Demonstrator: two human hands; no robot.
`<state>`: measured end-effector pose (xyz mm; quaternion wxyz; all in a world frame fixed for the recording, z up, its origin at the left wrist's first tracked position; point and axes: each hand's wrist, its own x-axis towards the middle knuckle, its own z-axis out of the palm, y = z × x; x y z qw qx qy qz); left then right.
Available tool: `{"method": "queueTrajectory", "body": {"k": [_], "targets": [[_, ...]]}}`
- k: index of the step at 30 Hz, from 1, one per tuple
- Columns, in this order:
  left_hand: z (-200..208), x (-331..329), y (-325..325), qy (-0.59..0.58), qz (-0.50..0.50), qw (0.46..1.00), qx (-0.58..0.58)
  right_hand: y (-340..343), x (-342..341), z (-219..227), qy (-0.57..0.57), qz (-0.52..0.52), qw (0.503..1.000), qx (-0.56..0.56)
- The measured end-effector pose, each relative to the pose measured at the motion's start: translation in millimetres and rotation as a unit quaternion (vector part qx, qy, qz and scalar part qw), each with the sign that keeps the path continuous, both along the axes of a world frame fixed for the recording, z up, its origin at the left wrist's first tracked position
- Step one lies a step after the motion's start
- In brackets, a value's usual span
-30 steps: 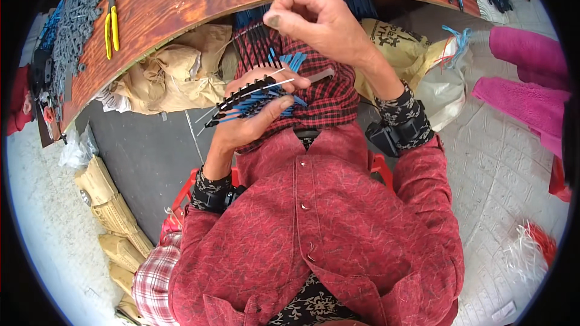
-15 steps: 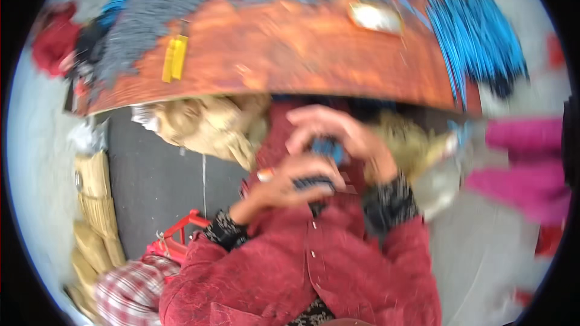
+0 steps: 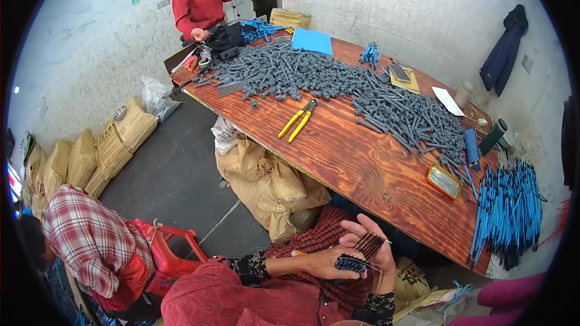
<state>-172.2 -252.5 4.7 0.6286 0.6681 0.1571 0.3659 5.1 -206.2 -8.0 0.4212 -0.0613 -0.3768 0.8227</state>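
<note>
Low in the view, over my lap, my left hand [image 3: 332,263] is closed around a bundle of thin rods. Blue and black ends [image 3: 350,264] of this bundle stick out by its fingers. My right hand [image 3: 384,258] faces it, palm turned inward and fingers stretched out and apart. Dark thin rods [image 3: 367,243] fan out between the two hands and lie against the right palm and fingers. Whether the dark rods and the blue-black ends are one bundle, I cannot tell.
A wooden table [image 3: 362,163] ahead bears a heap of grey plastic pieces [image 3: 314,72], yellow-handled pliers [image 3: 298,122], an orange-rimmed tray [image 3: 444,182] and many blue rods [image 3: 507,211]. Sacks [image 3: 266,187] stand beneath. One person [image 3: 202,0] stands at the far end; another [image 3: 99,238] sits at left.
My view has swung up and turned, so the whole tabletop and far wall show. The hands now appear lower and further right, and the fanned dark rods have become visible.
</note>
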Motion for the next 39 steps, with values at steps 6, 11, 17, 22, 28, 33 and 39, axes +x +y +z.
{"method": "queueTrajectory", "body": {"k": [6, 11, 17, 22, 28, 33, 39], "targets": [[-3.5, 4.5, -6.0, 0.006, -0.019, 1.000, 0.017, 10.2, 0.3, -7.7, 0.081, -0.036, 0.995, 0.037], [0.4, 6.3, -12.7, 0.002, -0.007, 1.000, -0.005, -9.2, 7.2, -20.0, 0.034, -0.012, 0.999, 0.012], [-4.6, 12.2, -0.1, -0.013, 0.002, 0.995, 0.097, -7.0, 14.3, -25.6, 0.030, -0.014, 0.999, -0.005], [8.3, 13.4, 6.1, 0.037, -0.014, 0.998, 0.049, -1.7, 22.6, -21.9, 0.070, 0.010, 0.997, 0.020], [5.8, 27.3, 1.9, 0.061, -0.044, 0.994, 0.073, -5.5, 30.9, -37.4, 0.089, -0.009, 0.996, 0.020], [3.6, 28.3, -0.2, 0.062, -0.034, 0.996, 0.056, -6.3, 25.2, -33.7, 0.144, 0.003, 0.989, -0.015], [4.5, 23.8, 3.0, 0.060, -0.007, 0.997, 0.050, -1.9, 21.6, -38.0, 0.116, -0.035, 0.993, -0.013]]}}
